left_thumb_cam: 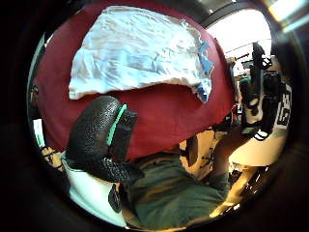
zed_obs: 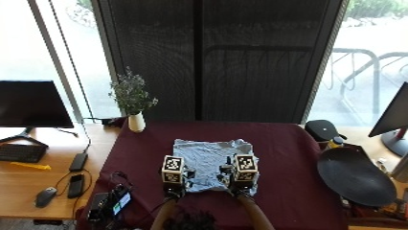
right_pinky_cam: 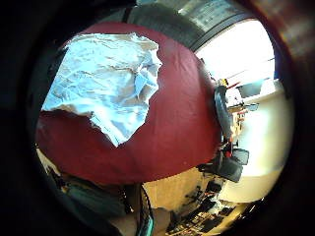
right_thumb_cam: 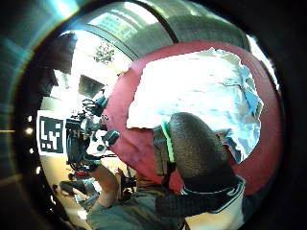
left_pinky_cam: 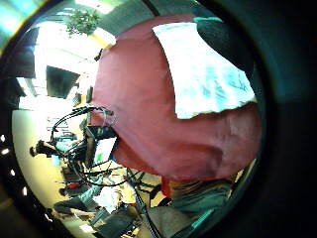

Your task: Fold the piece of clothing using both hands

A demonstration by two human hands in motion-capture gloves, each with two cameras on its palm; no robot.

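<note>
In the outside view, a light blue garment (zed_obs: 212, 165) is seen lying crumpled at the centre of a dark red tabletop (zed_obs: 287, 163). The left hand (zed_obs: 174, 188) and right hand (zed_obs: 240, 186) are held at its near edge, low in the frame; whether their fingers are spread or curled cannot be told. A vase of flowers (zed_obs: 133, 103) is seen at upper left. In the left thumb side palm view, the garment (left_thumb_cam: 140, 50) is shown spread across the upper frame, with nothing gripped by the gloved thumb (left_thumb_cam: 94, 130). In the right thumb side palm view, the cloth (right_thumb_cam: 201, 91) is partly hidden by a gloved thumb (right_thumb_cam: 196, 151).

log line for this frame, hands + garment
garment: light blue, on maroon cloth | left hand: near hem | right hand: near hem | grip: unclear
</note>
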